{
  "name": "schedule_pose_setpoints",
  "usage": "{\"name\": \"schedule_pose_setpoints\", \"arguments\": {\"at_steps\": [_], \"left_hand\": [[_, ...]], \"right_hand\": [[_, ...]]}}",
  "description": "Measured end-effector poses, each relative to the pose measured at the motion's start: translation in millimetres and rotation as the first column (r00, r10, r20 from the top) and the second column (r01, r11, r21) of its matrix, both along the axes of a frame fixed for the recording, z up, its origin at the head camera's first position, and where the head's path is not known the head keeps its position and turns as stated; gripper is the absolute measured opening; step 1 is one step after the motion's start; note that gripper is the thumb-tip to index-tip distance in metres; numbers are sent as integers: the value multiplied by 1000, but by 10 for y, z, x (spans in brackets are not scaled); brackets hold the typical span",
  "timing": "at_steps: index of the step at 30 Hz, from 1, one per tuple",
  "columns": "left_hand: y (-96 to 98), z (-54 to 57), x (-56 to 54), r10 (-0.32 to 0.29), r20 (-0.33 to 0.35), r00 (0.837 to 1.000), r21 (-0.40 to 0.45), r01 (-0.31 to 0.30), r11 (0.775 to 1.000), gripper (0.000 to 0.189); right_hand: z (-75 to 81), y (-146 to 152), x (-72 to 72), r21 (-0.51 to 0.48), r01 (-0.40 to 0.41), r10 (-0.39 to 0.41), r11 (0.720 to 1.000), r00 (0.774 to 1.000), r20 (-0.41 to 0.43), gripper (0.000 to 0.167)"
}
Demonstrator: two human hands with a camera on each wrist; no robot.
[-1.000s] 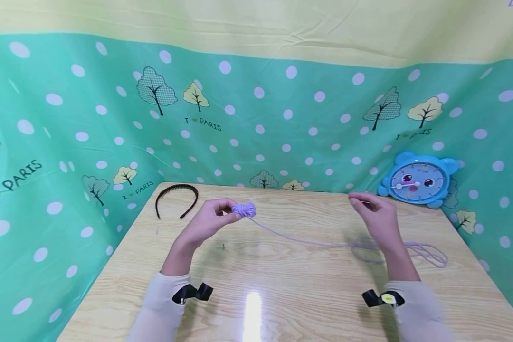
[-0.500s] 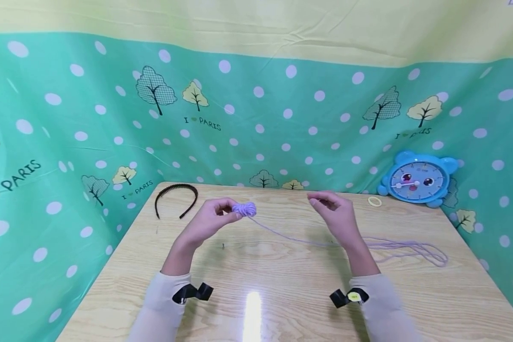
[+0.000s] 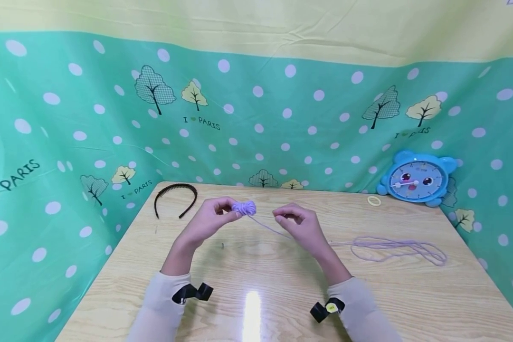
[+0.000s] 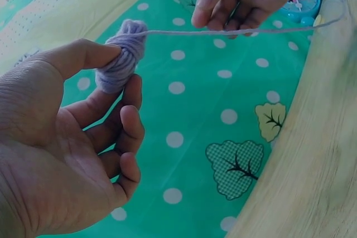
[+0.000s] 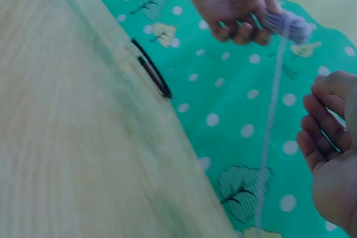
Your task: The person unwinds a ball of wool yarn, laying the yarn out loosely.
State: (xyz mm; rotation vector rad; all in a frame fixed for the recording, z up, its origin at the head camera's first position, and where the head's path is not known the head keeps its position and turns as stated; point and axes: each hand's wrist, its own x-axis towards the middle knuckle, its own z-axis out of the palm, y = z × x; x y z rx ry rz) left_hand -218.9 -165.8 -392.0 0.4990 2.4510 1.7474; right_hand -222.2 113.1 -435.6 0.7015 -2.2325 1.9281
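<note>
My left hand [image 3: 206, 222] pinches a small wound bundle of lilac yarn [image 3: 244, 208] between thumb and fingertips, raised over the table. From the bundle a single strand [image 4: 189, 32] runs right, past my right hand, to loose yarn loops [image 3: 403, 243] lying on the table. My right hand [image 3: 303, 229] hovers just right of the bundle, its fingers loosely bent with thumb and index close together. In the right wrist view, the strand hangs apart from the right hand [image 5: 334, 154], and nothing shows between those fingers.
A dark toothed headband [image 3: 176, 187] lies at the table's back left. At the back right, a blue cartoon clock [image 3: 418, 183] leans against the green dotted curtain [image 3: 286, 128], with a pale ring [image 3: 374, 201] beside it. A tiny dark speck sits near the left hand.
My right hand has moved left, from above the loose loops towards the bundle, uncovering the pale ring and the loops. My left hand and the bundle have stayed nearly still.
</note>
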Motion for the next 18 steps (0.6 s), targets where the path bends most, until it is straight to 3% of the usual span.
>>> {"name": "schedule_pose_setpoints", "arguments": {"at_steps": [9, 18], "left_hand": [[35, 12, 3, -4, -5, 1000, 4, 4, 1000, 15], [59, -19, -1, 3, -4, 1000, 7, -3, 1000, 16]], "right_hand": [[-89, -168, 55, -9, -84, 84, 996, 996, 1, 17], [-118, -180, 81, 124, -96, 95, 988, 995, 19, 11]]}}
